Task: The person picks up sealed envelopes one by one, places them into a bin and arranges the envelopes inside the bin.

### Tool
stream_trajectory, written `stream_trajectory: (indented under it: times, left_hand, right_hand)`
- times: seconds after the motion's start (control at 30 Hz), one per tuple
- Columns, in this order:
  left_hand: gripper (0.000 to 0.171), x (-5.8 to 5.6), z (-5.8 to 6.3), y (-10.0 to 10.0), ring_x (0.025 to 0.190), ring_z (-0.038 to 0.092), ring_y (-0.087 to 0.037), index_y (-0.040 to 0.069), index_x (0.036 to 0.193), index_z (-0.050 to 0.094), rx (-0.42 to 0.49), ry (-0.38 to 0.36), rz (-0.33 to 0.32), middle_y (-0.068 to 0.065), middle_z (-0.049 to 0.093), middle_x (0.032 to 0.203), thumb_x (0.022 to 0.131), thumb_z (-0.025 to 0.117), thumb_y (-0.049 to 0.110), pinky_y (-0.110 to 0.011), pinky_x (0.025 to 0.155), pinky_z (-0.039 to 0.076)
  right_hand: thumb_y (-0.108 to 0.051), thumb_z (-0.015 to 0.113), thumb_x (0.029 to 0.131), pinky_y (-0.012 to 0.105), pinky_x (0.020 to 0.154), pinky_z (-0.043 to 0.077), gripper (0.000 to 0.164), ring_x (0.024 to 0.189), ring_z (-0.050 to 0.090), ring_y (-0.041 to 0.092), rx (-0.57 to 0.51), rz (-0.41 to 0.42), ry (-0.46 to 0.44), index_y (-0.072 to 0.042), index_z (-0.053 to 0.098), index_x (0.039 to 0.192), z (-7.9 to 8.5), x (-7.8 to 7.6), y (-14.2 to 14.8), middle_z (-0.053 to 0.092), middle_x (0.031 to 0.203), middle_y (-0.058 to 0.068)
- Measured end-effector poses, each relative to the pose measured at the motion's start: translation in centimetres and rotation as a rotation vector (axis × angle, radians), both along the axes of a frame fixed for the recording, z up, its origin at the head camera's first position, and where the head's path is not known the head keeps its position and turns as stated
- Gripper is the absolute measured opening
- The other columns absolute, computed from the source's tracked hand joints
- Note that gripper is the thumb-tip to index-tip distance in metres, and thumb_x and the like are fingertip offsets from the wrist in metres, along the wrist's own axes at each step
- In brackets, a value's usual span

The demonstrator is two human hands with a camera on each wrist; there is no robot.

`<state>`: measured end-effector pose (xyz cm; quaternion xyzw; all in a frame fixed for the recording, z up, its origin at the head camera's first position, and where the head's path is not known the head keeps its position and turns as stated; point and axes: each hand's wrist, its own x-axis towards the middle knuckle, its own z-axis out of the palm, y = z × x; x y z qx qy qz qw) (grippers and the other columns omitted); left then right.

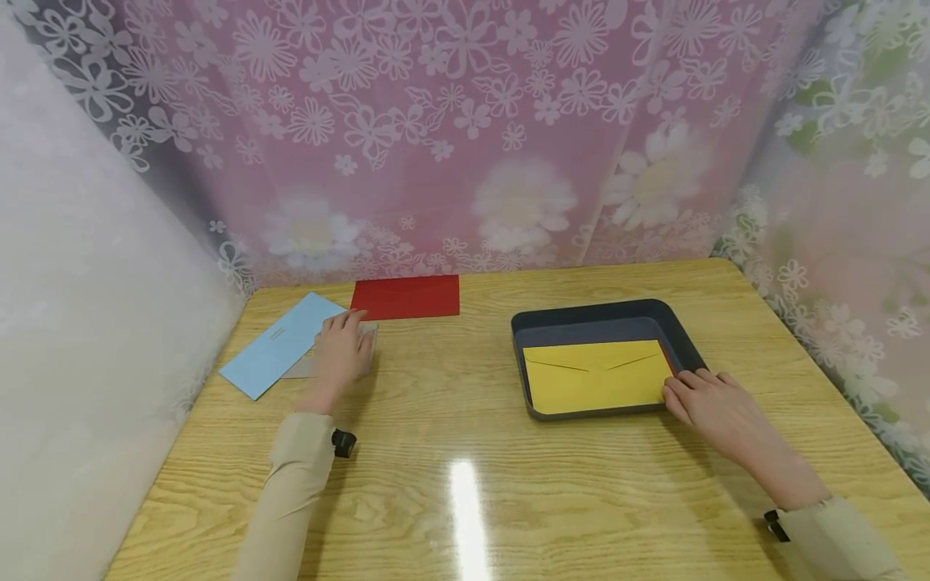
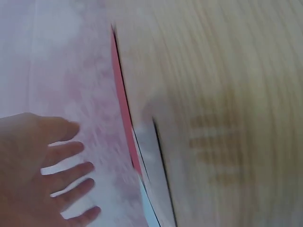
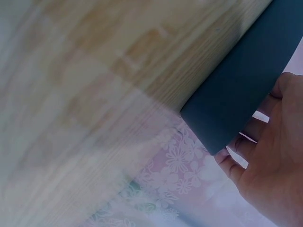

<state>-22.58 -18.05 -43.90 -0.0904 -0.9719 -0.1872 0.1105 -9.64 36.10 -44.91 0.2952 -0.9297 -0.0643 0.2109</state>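
Pale envelope point(image 1: 300, 369) lies left in the frame, overlapped by a blue envelope point(image 1: 272, 347); left hand point(image 1: 337, 353) above, fingers apart, empty; right hand point(image 1: 719, 413) grips the tray point(image 1: 599, 415); hasty pulling could drag both envelopes.

Tray point(image 1: 592, 332) sits on the right of my table point(image 1: 465, 432), top envelope point(image 1: 597, 381) lying in it, my right hand point(image 1: 718, 410) at its near right corner. Over left, the slanted envelope point(image 1: 279, 343) overlaps the lower envelope point(image 1: 300, 370) under my left hand point(image 1: 337, 351); far envelope point(image 1: 408, 297) is behind both.

Yellow envelope point(image 1: 597, 387), pink floral curtain point(image 1: 414, 177)
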Motion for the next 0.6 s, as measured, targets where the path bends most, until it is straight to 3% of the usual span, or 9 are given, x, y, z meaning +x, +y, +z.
stream_trajectory:
  times: [0.1,0.23,0.43,0.6]
  left_hand:
    - [0.051,0.5,-0.2,-2.1,0.139,0.033,-0.051,-0.002,0.149,0.045,-0.019,-0.117,0.032,-0.029,0.038,0.154,0.105,0.056,0.02,-0.069,0.108,0.032]
    - [0.06,1.2,-0.3,-4.0,0.143,0.022,-0.055,-0.004,0.154,0.034,-0.064,-0.246,0.021,-0.034,0.025,0.158,0.106,0.054,0.025,-0.073,0.111,0.024]
    - [0.068,1.6,-1.1,-5.8,0.141,0.017,-0.063,-0.006,0.156,0.028,-0.098,-0.349,0.031,-0.041,0.015,0.157,0.107,0.052,0.034,-0.077,0.108,0.022]
    - [0.069,1.9,-1.1,-6.1,0.141,0.015,-0.064,-0.004,0.158,0.023,-0.098,-0.41,0.056,-0.042,0.012,0.157,0.108,0.047,0.038,-0.078,0.106,0.023]
  right_hand:
    - [-0.037,0.008,0.113,0.034,0.054,0.032,0.064,0.067,0.048,0.024,-0.003,0.017,0.018,-0.009,0.059,0.087,0.0,0.0,0.0,0.051,0.079,0.004]
    - [-0.038,-0.003,0.11,0.032,0.053,0.029,0.072,0.065,0.047,0.024,0.01,0.033,0.03,-0.008,0.058,0.086,0.0,-0.1,-0.1,0.05,0.078,0.004]
    - [-0.041,0.0,0.11,0.03,0.054,0.025,0.069,0.063,0.043,0.02,-0.01,0.026,0.004,-0.01,0.057,0.085,0.1,0.0,-0.1,0.047,0.076,0.001]
    - [-0.038,-0.003,0.109,0.029,0.054,0.024,0.07,0.063,0.042,0.021,0.01,0.034,0.017,-0.009,0.057,0.085,0.2,0.0,-0.1,0.046,0.076,0.002]
